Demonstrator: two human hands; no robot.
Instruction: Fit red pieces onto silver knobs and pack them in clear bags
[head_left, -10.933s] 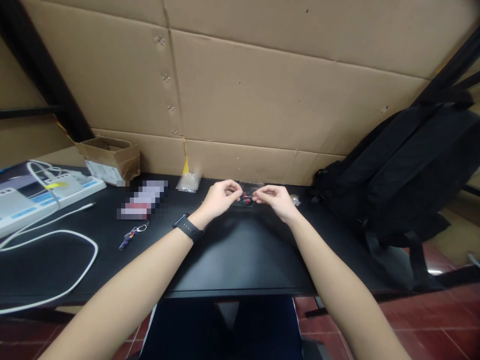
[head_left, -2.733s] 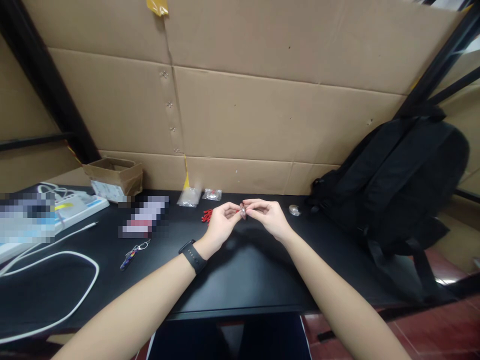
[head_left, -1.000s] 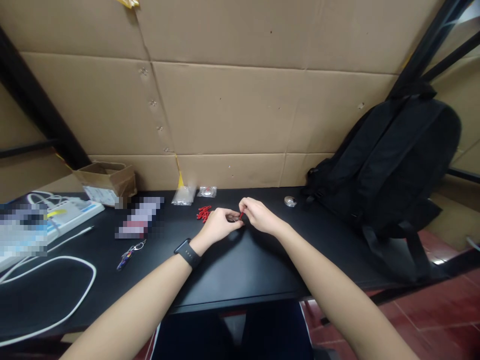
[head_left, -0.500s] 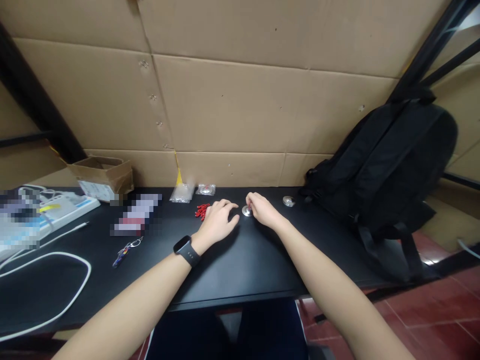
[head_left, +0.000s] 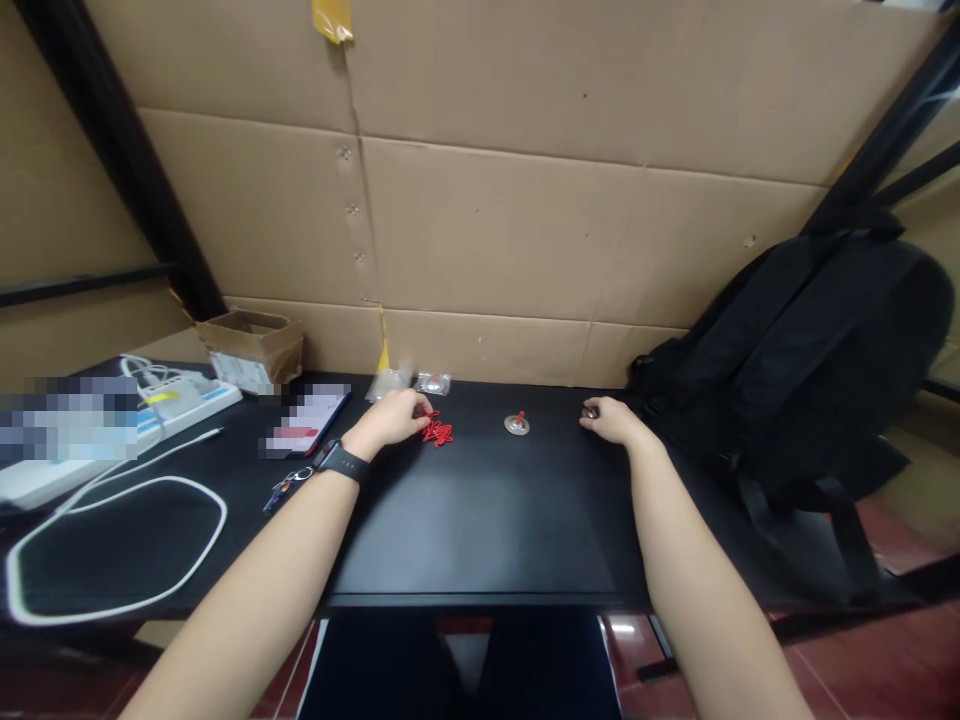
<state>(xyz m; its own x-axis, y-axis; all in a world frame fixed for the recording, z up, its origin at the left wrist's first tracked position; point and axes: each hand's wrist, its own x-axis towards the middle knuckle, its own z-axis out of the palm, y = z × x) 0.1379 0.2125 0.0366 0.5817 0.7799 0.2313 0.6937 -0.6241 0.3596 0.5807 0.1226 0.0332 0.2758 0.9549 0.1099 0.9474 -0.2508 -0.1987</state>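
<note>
- brown cardboard wall [head_left: 480, 220] is standing behind a black desk [head_left: 480, 540] in the head view, meeting its back edge.
- left of centre, near the desk's back edge, a pile of red cords [head_left: 439, 433] is lying; a shiny disc [head_left: 515, 427] with a red loop [head_left: 520, 415] on top is resting farther right, between the hands and apart from both.
- the left hand [head_left: 396, 415] is resting at the pile's left side, thumb and fingers bent and nearly together; whether they are gripping a strand, i cannot tell.
- the right hand [head_left: 615, 420] is pinching a small round piece [head_left: 590, 412], mostly covered, toward the desk's back right corner.
- two plastic packets [head_left: 433, 384] are lying along the back edge, and a backpack [head_left: 810, 350] is filling the right end.
- the step in hand seems to be taking up a cord and a round piece, one per hand; the next move is probably calling for one strand to be teased free.
</note>
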